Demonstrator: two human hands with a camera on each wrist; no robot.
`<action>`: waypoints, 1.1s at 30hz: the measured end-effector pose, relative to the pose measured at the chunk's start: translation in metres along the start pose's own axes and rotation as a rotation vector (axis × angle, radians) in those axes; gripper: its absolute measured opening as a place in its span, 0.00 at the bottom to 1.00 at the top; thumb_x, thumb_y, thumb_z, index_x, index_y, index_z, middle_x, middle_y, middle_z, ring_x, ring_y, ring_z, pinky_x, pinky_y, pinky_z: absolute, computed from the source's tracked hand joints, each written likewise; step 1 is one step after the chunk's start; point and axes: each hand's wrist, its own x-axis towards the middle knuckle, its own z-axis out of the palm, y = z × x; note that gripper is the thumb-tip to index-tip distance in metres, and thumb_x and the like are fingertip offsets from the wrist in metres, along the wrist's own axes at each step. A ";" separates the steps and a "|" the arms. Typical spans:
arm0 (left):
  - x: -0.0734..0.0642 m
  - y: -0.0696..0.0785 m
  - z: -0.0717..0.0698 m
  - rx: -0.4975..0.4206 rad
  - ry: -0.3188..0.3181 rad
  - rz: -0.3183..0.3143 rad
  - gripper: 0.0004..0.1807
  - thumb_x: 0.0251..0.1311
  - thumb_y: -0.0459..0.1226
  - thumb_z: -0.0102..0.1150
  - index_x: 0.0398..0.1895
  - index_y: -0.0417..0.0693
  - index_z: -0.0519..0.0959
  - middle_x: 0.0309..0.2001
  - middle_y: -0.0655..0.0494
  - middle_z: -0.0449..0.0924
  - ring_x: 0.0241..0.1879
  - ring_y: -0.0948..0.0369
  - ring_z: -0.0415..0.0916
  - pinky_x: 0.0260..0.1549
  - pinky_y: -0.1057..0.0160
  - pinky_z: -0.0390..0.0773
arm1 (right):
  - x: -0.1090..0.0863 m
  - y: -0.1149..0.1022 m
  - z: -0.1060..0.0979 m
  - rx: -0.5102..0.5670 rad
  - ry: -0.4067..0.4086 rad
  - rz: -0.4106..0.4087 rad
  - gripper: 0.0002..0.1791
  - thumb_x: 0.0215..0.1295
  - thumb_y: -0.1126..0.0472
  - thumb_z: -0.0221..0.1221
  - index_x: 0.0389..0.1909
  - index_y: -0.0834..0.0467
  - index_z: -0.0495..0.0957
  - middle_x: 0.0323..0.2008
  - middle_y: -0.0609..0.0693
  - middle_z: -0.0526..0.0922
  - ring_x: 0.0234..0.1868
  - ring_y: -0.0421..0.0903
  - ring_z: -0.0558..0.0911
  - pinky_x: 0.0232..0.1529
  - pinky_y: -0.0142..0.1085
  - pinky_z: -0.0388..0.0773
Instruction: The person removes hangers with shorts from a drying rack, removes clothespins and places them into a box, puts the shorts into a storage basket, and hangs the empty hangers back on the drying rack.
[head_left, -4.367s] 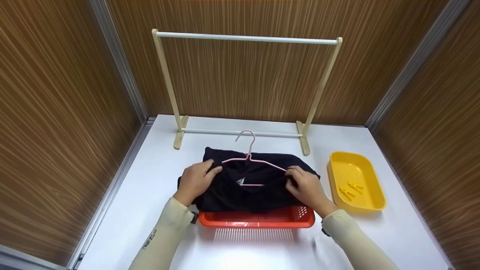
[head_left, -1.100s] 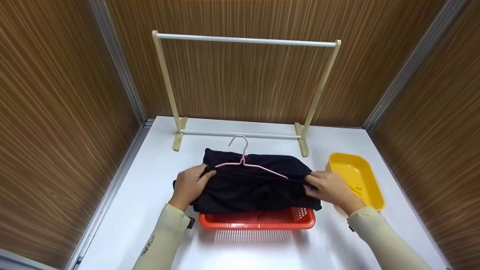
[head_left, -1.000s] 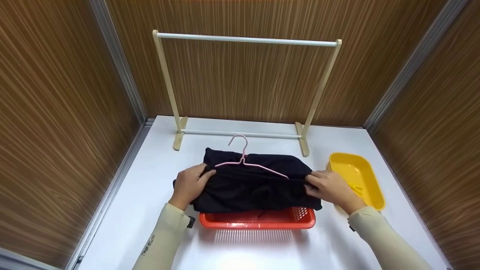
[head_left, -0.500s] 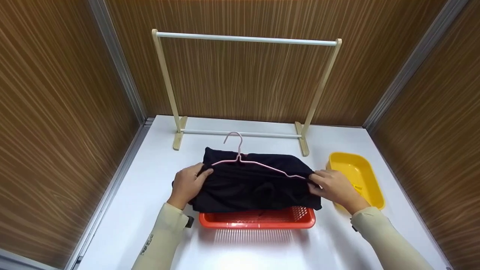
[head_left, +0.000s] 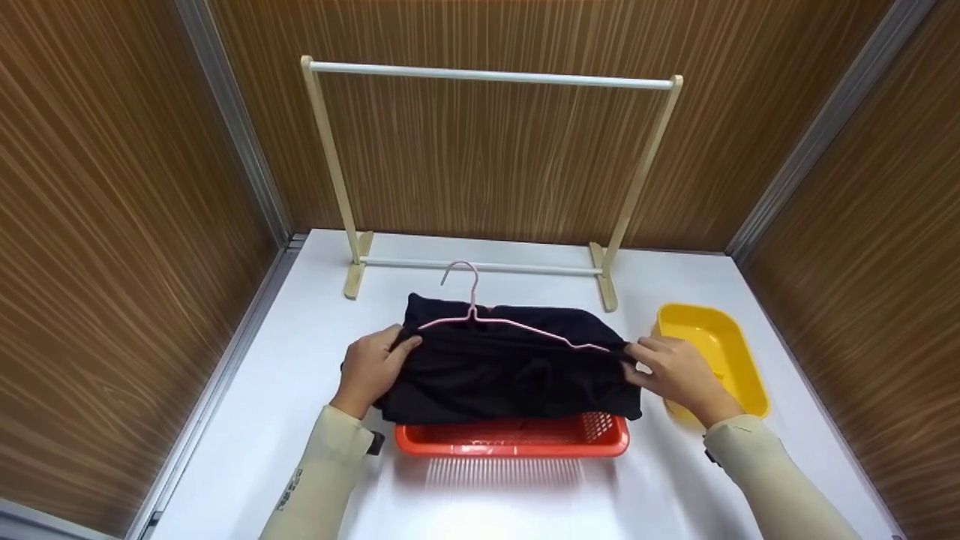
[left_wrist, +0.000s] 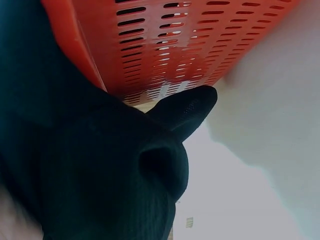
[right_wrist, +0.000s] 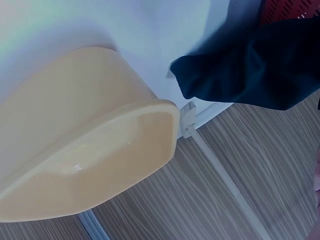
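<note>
A black shirt [head_left: 510, 375] lies bunched over a red basket [head_left: 517, 450]. On its upper part rests a pink hanger [head_left: 517, 322], hook pointing to the back, its left end running under the fabric near my left hand [head_left: 373, 370]. That hand pinches the shirt's left side between thumb and fingers. At the other side my right hand [head_left: 679, 375] pinches the shirt's edge, stretching it right beside the hanger's right end. In the left wrist view dark folds of the shirt [left_wrist: 110, 170] hang against the basket's slotted wall [left_wrist: 165, 45]. The hanger's lower bar is hidden.
A yellow tray [head_left: 757, 382] stands at the right, partly behind my right hand; little shows of the clothespins in it. Behind the basket rises a wooden clothes rack [head_left: 491, 74] with white rails. Wood-grain panels [head_left: 862, 262] wall in the white table [head_left: 247, 420].
My right hand has moved outward to the right, and fabric now covers the hanger's lower bar. The hanger has shifted left, and more of its right arm shows than a second ago.
</note>
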 end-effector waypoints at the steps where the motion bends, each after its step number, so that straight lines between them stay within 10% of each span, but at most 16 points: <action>1: 0.001 0.000 0.000 0.003 0.000 0.001 0.22 0.68 0.51 0.65 0.23 0.53 0.68 0.18 0.65 0.56 0.19 0.62 0.61 0.22 0.62 0.62 | 0.000 0.001 0.000 -0.001 0.002 0.003 0.10 0.55 0.61 0.70 0.36 0.53 0.79 0.23 0.43 0.74 0.20 0.41 0.72 0.23 0.32 0.75; 13: 0.010 -0.007 -0.005 -0.059 0.088 0.000 0.19 0.68 0.47 0.66 0.23 0.52 0.71 0.17 0.63 0.61 0.19 0.60 0.64 0.23 0.60 0.64 | 0.001 0.009 0.000 -0.017 -0.016 0.035 0.07 0.60 0.58 0.66 0.36 0.54 0.79 0.24 0.44 0.75 0.21 0.43 0.73 0.23 0.36 0.74; 33: 0.015 0.013 0.016 -0.074 0.007 0.018 0.20 0.70 0.48 0.64 0.25 0.52 0.69 0.20 0.65 0.57 0.20 0.62 0.61 0.25 0.62 0.64 | 0.004 -0.023 0.027 -0.050 0.117 0.044 0.12 0.58 0.60 0.68 0.41 0.59 0.82 0.29 0.49 0.82 0.24 0.47 0.81 0.24 0.40 0.81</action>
